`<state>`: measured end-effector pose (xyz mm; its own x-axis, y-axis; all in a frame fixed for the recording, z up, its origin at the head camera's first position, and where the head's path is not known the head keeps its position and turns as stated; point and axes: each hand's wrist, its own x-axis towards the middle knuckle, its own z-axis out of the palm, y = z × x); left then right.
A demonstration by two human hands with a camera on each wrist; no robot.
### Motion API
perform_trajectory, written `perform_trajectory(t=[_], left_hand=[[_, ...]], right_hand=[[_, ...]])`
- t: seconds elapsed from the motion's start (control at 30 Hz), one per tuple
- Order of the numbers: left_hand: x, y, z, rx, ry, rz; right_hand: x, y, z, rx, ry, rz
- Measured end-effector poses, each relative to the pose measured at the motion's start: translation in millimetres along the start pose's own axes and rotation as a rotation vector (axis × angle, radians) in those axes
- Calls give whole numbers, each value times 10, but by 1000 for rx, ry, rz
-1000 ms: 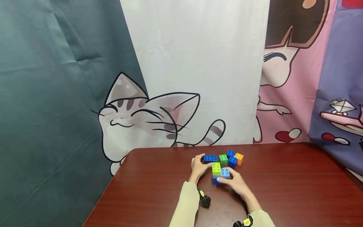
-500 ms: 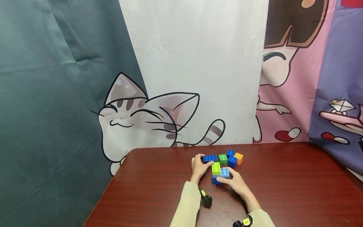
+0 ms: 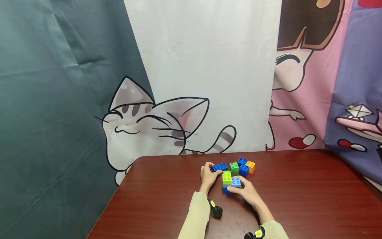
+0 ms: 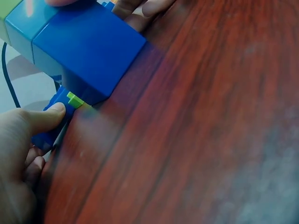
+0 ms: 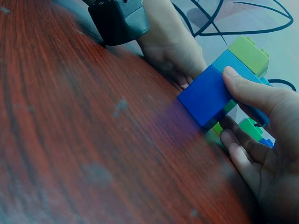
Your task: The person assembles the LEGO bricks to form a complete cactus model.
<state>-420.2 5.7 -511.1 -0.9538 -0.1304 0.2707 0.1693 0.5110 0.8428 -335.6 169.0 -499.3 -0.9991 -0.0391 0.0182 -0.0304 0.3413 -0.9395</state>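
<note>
In the head view my left hand (image 3: pixel 208 176) pinches a long dark blue brick (image 3: pixel 220 166) between thumb and fingers; the left wrist view shows the thumb laid on this blue brick (image 4: pixel 60 97). My right hand (image 3: pixel 250 193) grips a small stack of toy bricks, thumb on the near side and fingers behind. The stack has a dark blue brick (image 3: pixel 226 190) at the bottom, a light blue brick (image 3: pixel 236 181) across it, and a lime green brick (image 3: pixel 227 177) on top at the left. The right wrist view shows my thumb against the light blue brick (image 5: pixel 229 60).
Behind the stack, to the right of the long brick, are a green brick (image 3: pixel 234 168), two blue bricks (image 3: pixel 243 170) and an orange brick (image 3: pixel 250 167). They sit near the far edge of the reddish-brown table (image 3: pixel 313 192). A printed cloth backdrop (image 3: pixel 226 83) hangs behind.
The long blue brick has turned slightly and shifted a little left in my left hand's pinch. My right hand and the stack have stayed about where they were.
</note>
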Motion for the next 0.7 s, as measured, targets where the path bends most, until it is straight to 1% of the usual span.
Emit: perform_trajectory(t=[0.23,0.33,0.43,0.57,0.7], left_hand=[[-18,-15,-30,-45,-1,7],[-26,-20,-40,-69,-2,5],[-36,-28,-41,-91,10,16],[-49,-44,-44,-145,20,15],[-57,-77,-55,-189,28,0]], right_hand=[[-5,-7,-7,-13,-4,13],[-8,-7,-5,-10,0,9],[-8,-2,-5,-8,6,0],[-8,0,-5,-8,13,-5],[-9,-4,5,-13,8,5]])
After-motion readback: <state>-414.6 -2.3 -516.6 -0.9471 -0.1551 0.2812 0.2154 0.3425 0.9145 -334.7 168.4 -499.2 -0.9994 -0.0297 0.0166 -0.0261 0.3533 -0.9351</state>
